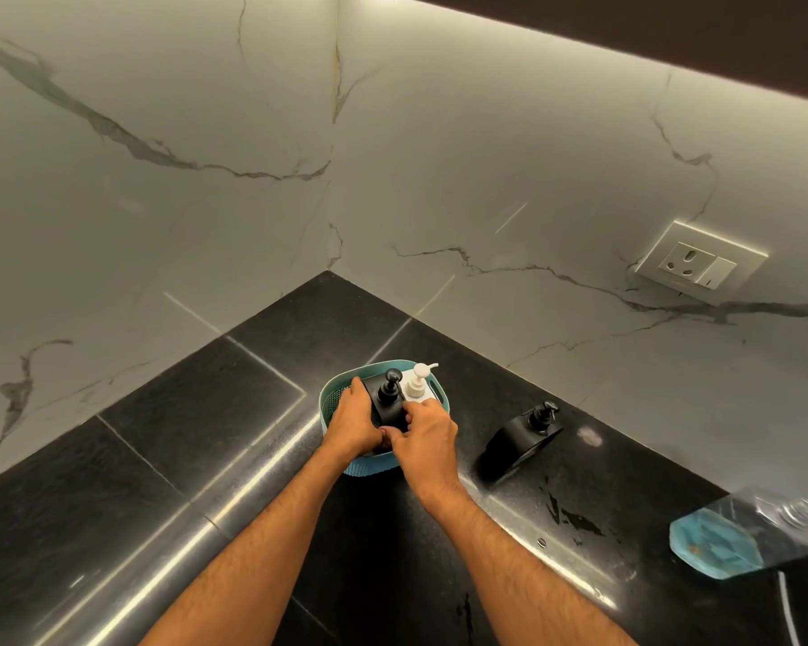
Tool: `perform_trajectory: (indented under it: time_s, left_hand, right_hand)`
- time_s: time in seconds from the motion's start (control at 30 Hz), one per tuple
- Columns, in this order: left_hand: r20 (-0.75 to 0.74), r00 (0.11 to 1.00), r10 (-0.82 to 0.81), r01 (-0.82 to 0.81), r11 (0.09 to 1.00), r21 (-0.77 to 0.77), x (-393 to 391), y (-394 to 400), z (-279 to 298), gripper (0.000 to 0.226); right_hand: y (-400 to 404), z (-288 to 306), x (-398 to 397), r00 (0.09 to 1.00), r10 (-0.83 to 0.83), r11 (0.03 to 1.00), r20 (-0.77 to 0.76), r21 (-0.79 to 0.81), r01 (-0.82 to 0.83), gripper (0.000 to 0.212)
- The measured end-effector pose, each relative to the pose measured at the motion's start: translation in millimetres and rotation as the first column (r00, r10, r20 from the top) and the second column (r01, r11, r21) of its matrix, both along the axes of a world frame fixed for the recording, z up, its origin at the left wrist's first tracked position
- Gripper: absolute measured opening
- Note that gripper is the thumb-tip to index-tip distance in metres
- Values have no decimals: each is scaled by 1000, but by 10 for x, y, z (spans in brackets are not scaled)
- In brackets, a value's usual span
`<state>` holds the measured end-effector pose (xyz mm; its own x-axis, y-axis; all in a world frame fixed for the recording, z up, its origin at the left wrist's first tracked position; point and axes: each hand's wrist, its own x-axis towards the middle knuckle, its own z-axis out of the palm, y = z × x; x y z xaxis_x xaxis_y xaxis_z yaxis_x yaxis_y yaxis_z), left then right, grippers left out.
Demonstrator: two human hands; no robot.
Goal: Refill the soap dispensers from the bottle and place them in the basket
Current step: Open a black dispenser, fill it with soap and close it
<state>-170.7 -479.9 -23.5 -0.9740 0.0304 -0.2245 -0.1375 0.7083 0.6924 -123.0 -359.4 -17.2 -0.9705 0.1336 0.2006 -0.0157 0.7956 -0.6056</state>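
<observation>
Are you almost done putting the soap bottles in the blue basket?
Partly. The white dispenser already stands in the teal basket. The left hand and right hand both grip a black dispenser, setting it into the basket beside the white one. Left to do: a second black dispenser sits out on the black counter, right of the basket. Whether any are refilled can't be seen.

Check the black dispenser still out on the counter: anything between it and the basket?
Nothing visible on the counter between the black dispenser and the teal basket. Inside the basket, a black dispenser and a white dispenser already stand, both hands on the black one.
</observation>
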Motion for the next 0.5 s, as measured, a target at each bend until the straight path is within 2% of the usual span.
perform_trajectory:
  time_s: [0.07, 0.1, 0.2, 0.4, 0.5]
  left_hand:
    - [12, 1000, 8, -7, 1000, -18, 29, 9, 20, 100]
    - [10, 1000, 14, -14, 1000, -23, 41, 18, 32, 100]
    - [3, 1000, 29, -29, 999, -20, 64, 29, 66, 82]
    - [13, 999, 39, -39, 999, 13, 72, 29, 104, 79]
    - [-16, 998, 60, -60, 998, 23, 103, 34, 103, 63]
  right_hand:
    - [0, -17, -4, 1000, 19, 1000, 2, 9, -19, 22]
    - [3, -25, -10, 1000, 26, 1000, 1, 9, -26, 22]
    - [11, -35, -12, 999, 44, 999, -6, 15, -43, 24]
    - [29, -51, -16, 998, 67, 998, -14, 14, -67, 28]
    - [41, -38, -10, 997, 79, 997, -17, 18, -79, 30]
